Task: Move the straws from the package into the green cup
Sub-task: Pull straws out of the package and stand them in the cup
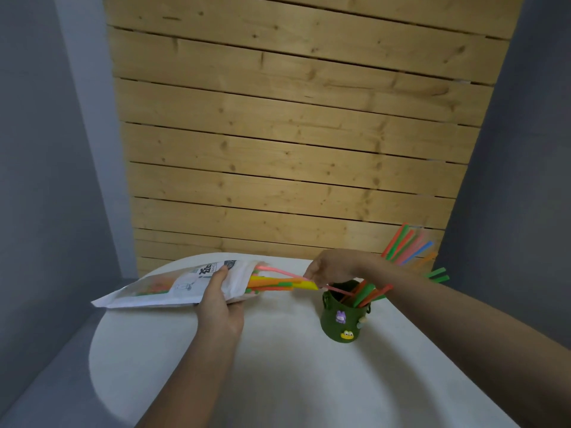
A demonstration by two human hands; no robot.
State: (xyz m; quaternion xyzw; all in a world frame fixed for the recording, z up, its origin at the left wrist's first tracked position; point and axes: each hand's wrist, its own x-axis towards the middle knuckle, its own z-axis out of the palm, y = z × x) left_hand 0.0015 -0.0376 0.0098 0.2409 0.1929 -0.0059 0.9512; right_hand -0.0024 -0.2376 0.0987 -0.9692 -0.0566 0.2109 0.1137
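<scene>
A white straw package [173, 288] lies slanted on the round white table [278, 366], with my left hand [221, 301] gripping it near its open end. Yellow, orange and green straws [278, 284] stick out of the opening. My right hand [333, 267] pinches a thin pink straw [278, 271] that runs from the package mouth toward the cup. The dark green cup [341, 319], decorated with small figures, stands right of the package and holds several orange, green and blue straws [408, 245] fanning out behind my right forearm.
A wall of light wooden planks [293, 134] rises right behind the table. Grey walls [46, 149] flank it on both sides. The table's near half [293, 381] is plain white surface under my forearms.
</scene>
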